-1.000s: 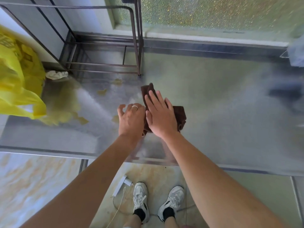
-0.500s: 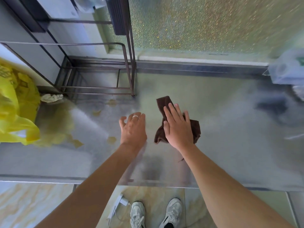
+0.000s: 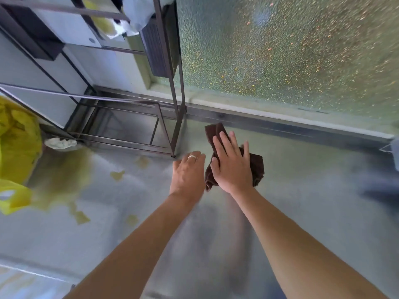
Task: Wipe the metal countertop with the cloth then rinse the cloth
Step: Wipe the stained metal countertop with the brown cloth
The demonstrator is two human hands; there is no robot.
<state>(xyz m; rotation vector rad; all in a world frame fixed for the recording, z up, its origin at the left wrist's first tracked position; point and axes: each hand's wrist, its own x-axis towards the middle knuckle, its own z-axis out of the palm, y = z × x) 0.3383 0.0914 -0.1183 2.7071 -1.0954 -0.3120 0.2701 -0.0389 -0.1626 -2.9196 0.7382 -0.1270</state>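
Note:
A dark brown cloth lies crumpled on the metal countertop, near the back rail. My right hand presses flat on the cloth with straight fingers and covers its middle. My left hand, with a ring on one finger, rests flat on the bare metal just left of the cloth, its fingers relaxed. Yellowish stains and patches mark the countertop to the left of my hands.
A dark metal rack stands on the counter at the back left, its foot close to my left hand. A yellow plastic bag and a crumpled white tissue sit at the far left. Frosted glass rises behind the counter.
Both hands have moved away from me toward the back of the counter, the right hand sliding the cloth with it. The camera has tilted up, so the counter's front edge and my shoes are out of view.

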